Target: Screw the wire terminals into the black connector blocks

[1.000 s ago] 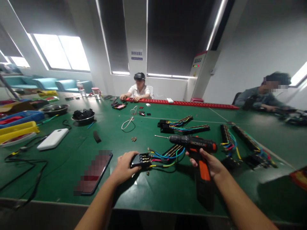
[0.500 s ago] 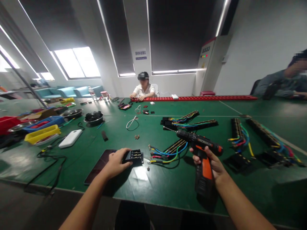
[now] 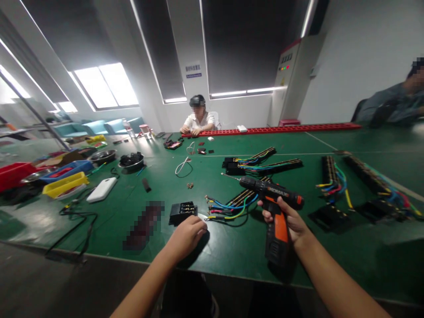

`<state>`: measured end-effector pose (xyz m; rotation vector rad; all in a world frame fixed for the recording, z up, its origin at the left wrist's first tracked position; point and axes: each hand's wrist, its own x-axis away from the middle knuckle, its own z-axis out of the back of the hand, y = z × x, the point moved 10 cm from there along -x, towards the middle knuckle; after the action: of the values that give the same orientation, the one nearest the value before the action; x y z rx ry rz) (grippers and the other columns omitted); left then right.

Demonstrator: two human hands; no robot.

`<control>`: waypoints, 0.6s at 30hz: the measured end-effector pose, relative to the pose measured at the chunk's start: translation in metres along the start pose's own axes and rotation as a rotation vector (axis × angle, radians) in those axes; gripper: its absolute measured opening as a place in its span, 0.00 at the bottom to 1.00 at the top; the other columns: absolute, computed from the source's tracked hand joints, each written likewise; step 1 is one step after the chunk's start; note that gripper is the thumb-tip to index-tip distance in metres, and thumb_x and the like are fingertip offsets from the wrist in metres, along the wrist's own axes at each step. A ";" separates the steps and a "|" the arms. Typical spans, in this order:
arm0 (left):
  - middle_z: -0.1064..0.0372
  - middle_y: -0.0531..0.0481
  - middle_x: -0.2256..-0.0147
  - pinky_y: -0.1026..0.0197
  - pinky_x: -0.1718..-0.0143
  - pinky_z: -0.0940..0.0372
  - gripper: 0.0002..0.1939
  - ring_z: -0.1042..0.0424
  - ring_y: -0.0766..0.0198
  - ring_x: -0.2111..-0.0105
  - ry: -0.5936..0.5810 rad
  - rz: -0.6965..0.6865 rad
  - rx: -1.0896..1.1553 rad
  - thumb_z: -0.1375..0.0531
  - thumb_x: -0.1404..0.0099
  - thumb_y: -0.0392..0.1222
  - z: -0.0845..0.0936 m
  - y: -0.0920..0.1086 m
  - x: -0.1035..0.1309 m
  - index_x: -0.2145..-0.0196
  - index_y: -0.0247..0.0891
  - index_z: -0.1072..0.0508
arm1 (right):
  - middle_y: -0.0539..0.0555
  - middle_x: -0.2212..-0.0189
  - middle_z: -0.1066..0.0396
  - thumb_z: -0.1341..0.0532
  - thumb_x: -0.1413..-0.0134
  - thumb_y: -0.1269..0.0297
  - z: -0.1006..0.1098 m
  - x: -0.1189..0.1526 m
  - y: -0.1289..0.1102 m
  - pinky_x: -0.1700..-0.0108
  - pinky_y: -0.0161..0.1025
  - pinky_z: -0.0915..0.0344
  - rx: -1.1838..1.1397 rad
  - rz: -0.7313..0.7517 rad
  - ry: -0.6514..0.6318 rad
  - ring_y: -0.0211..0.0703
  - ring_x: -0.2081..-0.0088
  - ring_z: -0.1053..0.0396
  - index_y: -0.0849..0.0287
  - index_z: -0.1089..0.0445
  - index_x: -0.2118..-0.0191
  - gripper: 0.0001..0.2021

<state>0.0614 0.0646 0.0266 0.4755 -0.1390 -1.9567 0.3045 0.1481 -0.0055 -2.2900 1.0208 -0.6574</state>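
Note:
My right hand [image 3: 287, 221] is wrapped round the handle of a black and orange cordless drill [image 3: 277, 223], its long bit [image 3: 230, 176] pointing left over the table. My left hand [image 3: 188, 236] is low over the green tabletop, fingers curled together; whatever may be between them is hidden. Just behind it sits a black terminal block [image 3: 183, 213] with brass-coloured contacts on top. To the right of that block lies a wire bundle [image 3: 228, 212] with blue, red, yellow and green leads. Several small brass pieces [image 3: 190, 186] lie farther back.
More wired black strips [image 3: 278, 164] lie behind the drill and at the right [image 3: 330, 176]. On the left are a white power bank [image 3: 101, 190], a yellow bin [image 3: 66, 185] and a metal bowl [image 3: 131, 164]. One co-worker [image 3: 198, 117] sits opposite, another [image 3: 387, 101] at the right.
My left hand has let go of the black terminal block and moved right and nearer me, covering the spot of a small dark piece. My right hand still holds the drill.

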 end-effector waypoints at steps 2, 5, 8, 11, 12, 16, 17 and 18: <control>0.30 0.48 0.64 0.61 0.60 0.37 0.09 0.31 0.61 0.62 0.008 0.016 0.013 0.47 0.30 0.34 -0.003 -0.005 -0.001 0.64 0.40 0.28 | 0.51 0.77 0.28 0.26 0.59 0.48 0.000 0.000 -0.001 0.77 0.28 0.31 0.009 0.005 0.004 0.34 0.78 0.31 0.65 0.23 0.58 0.27; 0.29 0.47 0.65 0.62 0.62 0.36 0.10 0.30 0.61 0.64 0.072 0.070 0.059 0.48 0.29 0.36 -0.002 -0.014 0.000 0.65 0.39 0.28 | 0.51 0.77 0.28 0.26 0.59 0.48 -0.001 0.000 0.000 0.77 0.29 0.31 0.017 0.005 0.001 0.34 0.78 0.31 0.65 0.23 0.57 0.27; 0.28 0.48 0.66 0.62 0.62 0.36 0.10 0.29 0.62 0.65 0.148 0.141 0.137 0.48 0.28 0.38 0.000 -0.023 0.001 0.65 0.39 0.28 | 0.52 0.77 0.27 0.26 0.59 0.48 -0.001 0.001 0.000 0.76 0.29 0.31 0.025 0.004 -0.005 0.35 0.77 0.31 0.66 0.23 0.58 0.27; 0.29 0.49 0.66 0.62 0.62 0.37 0.11 0.29 0.62 0.65 0.171 0.183 0.166 0.47 0.28 0.41 0.001 -0.027 0.000 0.66 0.40 0.27 | 0.53 0.77 0.27 0.27 0.56 0.49 -0.003 0.002 0.001 0.77 0.28 0.32 0.025 -0.001 -0.021 0.35 0.77 0.30 0.66 0.23 0.57 0.27; 0.29 0.49 0.66 0.62 0.62 0.37 0.11 0.29 0.62 0.65 0.169 0.189 0.166 0.47 0.28 0.41 0.002 -0.027 0.000 0.66 0.40 0.27 | 0.53 0.77 0.27 0.27 0.55 0.49 -0.004 0.002 0.002 0.77 0.28 0.32 0.020 -0.006 -0.032 0.35 0.77 0.30 0.66 0.23 0.57 0.26; 0.29 0.48 0.66 0.62 0.62 0.36 0.12 0.29 0.61 0.65 0.155 0.209 0.158 0.47 0.29 0.41 0.003 -0.029 -0.003 0.66 0.40 0.26 | 0.54 0.76 0.27 0.29 0.51 0.50 -0.009 0.004 0.005 0.76 0.28 0.31 -0.005 -0.022 -0.087 0.36 0.76 0.29 0.67 0.24 0.56 0.25; 0.29 0.48 0.66 0.62 0.62 0.36 0.12 0.29 0.61 0.65 0.152 0.214 0.158 0.47 0.29 0.41 0.003 -0.029 -0.004 0.66 0.40 0.26 | 0.54 0.76 0.27 0.30 0.50 0.50 -0.010 0.005 0.006 0.76 0.28 0.31 -0.009 -0.024 -0.098 0.37 0.76 0.29 0.67 0.24 0.55 0.24; 0.28 0.48 0.66 0.61 0.62 0.36 0.12 0.29 0.61 0.65 0.150 0.219 0.158 0.48 0.29 0.41 0.003 -0.030 -0.004 0.66 0.40 0.26 | 0.55 0.75 0.27 0.31 0.49 0.51 -0.011 0.005 0.007 0.76 0.29 0.31 -0.012 -0.028 -0.109 0.37 0.75 0.29 0.67 0.24 0.55 0.24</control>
<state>0.0364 0.0810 0.0209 0.6796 -0.2412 -1.6971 0.2973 0.1370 -0.0004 -2.3269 0.9454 -0.5333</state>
